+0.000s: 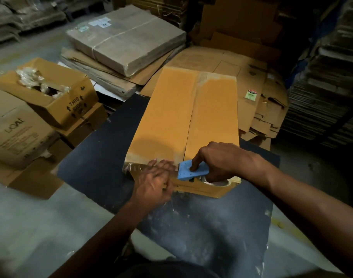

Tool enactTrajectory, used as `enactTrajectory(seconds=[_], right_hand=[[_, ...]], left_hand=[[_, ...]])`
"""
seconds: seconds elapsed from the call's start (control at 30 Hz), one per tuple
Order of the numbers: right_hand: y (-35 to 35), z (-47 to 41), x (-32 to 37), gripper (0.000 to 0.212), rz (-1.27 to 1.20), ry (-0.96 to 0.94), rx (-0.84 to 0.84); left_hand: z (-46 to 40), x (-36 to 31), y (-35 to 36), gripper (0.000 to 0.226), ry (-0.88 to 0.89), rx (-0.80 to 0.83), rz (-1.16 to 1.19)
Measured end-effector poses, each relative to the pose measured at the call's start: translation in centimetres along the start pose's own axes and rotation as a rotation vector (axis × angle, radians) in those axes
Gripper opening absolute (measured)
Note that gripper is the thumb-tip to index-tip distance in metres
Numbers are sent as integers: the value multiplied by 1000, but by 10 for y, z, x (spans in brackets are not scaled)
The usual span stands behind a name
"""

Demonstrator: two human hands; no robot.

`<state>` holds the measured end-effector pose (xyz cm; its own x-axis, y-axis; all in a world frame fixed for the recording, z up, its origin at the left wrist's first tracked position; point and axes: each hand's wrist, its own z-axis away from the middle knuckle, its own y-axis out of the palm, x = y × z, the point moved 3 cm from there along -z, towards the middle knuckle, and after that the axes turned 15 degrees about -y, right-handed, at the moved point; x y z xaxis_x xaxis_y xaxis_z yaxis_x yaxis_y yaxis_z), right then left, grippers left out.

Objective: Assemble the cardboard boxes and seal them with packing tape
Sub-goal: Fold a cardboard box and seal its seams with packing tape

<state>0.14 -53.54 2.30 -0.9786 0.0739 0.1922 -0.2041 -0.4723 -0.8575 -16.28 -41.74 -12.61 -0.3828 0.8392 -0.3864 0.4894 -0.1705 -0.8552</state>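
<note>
Curling round the tape dispenser [192,170], right hand [221,159] — left hand [154,182] flat, pressing box [189,117].

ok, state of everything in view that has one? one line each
cardboard box: flaps closed, lying on the dark table, centre seam not yet taped along its length
tape dispenser: at the box's near edge, held by right hand
left hand: fingers flat, pressing tape on the near edge
box marked THIS SIDE: open, plastic inside
</note>
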Motion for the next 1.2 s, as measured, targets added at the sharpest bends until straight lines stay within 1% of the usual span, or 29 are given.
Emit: enactTrajectory(seconds=[0.17,0.27,0.5,0.67,0.8,0.87,0.93,1.03,1.2], right_hand=[[0,17,-18,55,-33,18,69],[11,42,-34,56,-59,50,103],[14,62,-47,56,-74,62,77],[16,89,-61,56,-56,144,143],[26,92,-65,60,-69,172,137],[26,87,-68,59,-93,179,123],[27,87,-71,58,-139,185,112],[29,89,-74,57,-155,185,97],[31,85,-70,56,-154,183,57]], left_hand=[[1,6,1,46,68,-73,58],[3,7,4,46,55,-80,42],[2,8,4,51,76,-64,18],[4,7,4,51,83,-52,16],[3,4,3,53,55,-2,-14],[4,2,2,59,28,29,-45],[7,-6,1,70,17,66,-123],[15,-37,5,81,63,126,-220],[13,-109,32,83,127,273,-191]])
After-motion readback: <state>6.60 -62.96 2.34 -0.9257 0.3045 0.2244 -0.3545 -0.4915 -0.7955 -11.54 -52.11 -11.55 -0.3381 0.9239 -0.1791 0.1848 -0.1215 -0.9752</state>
